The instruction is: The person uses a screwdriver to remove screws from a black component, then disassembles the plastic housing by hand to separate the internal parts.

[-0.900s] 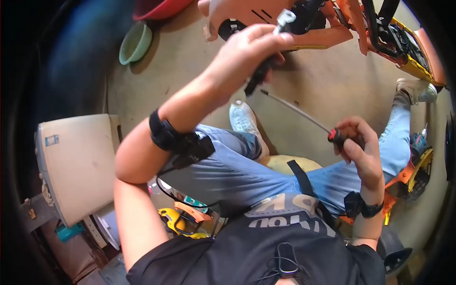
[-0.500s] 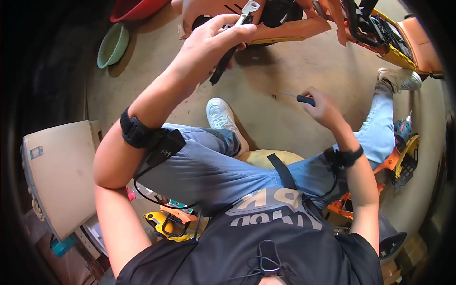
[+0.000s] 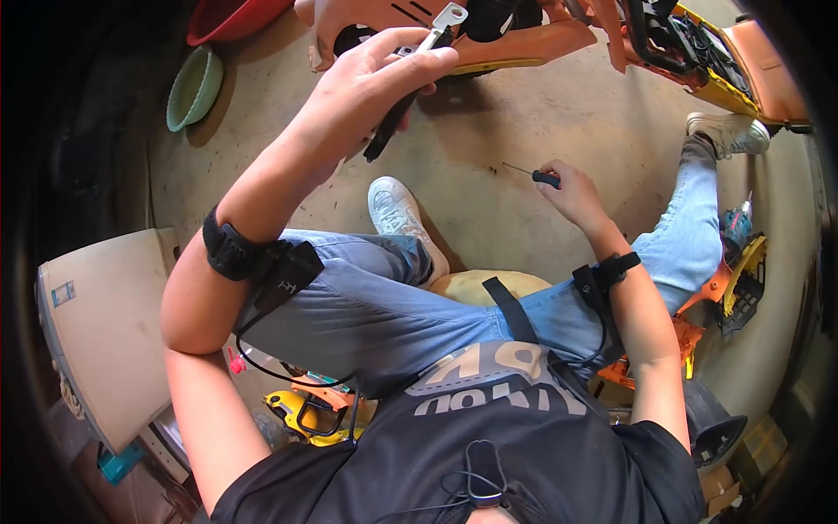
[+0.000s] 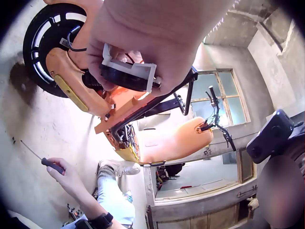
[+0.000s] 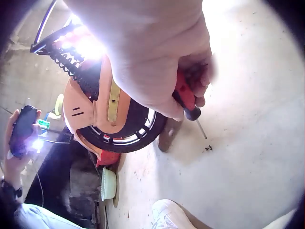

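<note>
My left hand grips a long black part with a pale bracket end that has a hole in it. In the left wrist view a white frame edges the part inside the curled fingers. Glowing beside the part in the right wrist view is a bright light. Down over the floor, my right hand holds a screwdriver by its red and black handle. Its tip points at small dark screws on the concrete.
Ahead stands an orange electric scooter with exposed wiring. A green basin and red tub lie far left. Beside the left arm is a beige box; near the right leg are a drill and orange panels.
The screwdriver, at first pointing at the black part, has gone down and away toward the floor with my right hand. My left hand keeps its grip. The head view has shifted slightly.
</note>
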`<state>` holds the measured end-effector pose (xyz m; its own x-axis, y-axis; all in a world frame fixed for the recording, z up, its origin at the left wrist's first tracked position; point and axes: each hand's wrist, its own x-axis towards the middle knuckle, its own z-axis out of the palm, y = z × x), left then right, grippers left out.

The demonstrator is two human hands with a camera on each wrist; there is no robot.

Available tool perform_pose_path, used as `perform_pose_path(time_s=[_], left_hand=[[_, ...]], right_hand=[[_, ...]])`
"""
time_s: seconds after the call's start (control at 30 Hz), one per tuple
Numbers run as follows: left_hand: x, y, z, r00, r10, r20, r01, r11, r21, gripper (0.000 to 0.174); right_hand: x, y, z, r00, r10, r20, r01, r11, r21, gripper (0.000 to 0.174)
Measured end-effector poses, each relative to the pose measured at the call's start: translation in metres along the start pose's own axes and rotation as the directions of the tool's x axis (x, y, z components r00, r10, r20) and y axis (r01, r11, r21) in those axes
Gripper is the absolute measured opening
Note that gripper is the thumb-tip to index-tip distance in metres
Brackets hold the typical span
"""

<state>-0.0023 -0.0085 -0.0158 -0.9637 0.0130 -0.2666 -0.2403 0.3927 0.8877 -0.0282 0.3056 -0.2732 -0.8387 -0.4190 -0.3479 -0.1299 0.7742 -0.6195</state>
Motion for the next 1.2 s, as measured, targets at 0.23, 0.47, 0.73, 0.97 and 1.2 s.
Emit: perform_pose_path(time_s=[0.23, 0.47, 0.73, 0.97, 1.2], left_hand=[[-0.001, -0.002, 0.001, 1.000, -0.004, 0.004, 0.004, 1.000, 0.007, 0.060], [-0.001, -0.002, 0.001, 1.000, -0.003, 0.023, 0.002, 1.000, 0.018, 0.062], [-0.001, -0.002, 0.002, 1.000, 0.011, 0.019, -0.011, 1.000, -0.010, 0.063], [-0.001, -0.003, 0.001, 0.999, 0.003, 0.036, -0.003, 1.000, -0.001, 0.066], [-0.001, -0.003, 0.002, 1.000, 0.003, 0.019, -0.003, 1.000, 0.011, 0.066]], right_hand=[[0.002, 0.009, 0.007, 0.999, -0.003, 0.038, 0.001, 0.999, 0.052, 0.034], [0.005, 0.020, 0.015, 0.997, -0.024, 0.072, 0.017, 0.995, 0.096, 0.038], [0.006, 0.021, 0.016, 0.995, -0.028, 0.091, 0.019, 0.996, 0.090, 0.039], [0.003, 0.018, 0.013, 0.997, -0.007, 0.082, -0.002, 0.993, 0.115, 0.039], [0.000, 0.012, 0.009, 0.999, -0.008, 0.048, 0.001, 0.990, 0.139, 0.039]])
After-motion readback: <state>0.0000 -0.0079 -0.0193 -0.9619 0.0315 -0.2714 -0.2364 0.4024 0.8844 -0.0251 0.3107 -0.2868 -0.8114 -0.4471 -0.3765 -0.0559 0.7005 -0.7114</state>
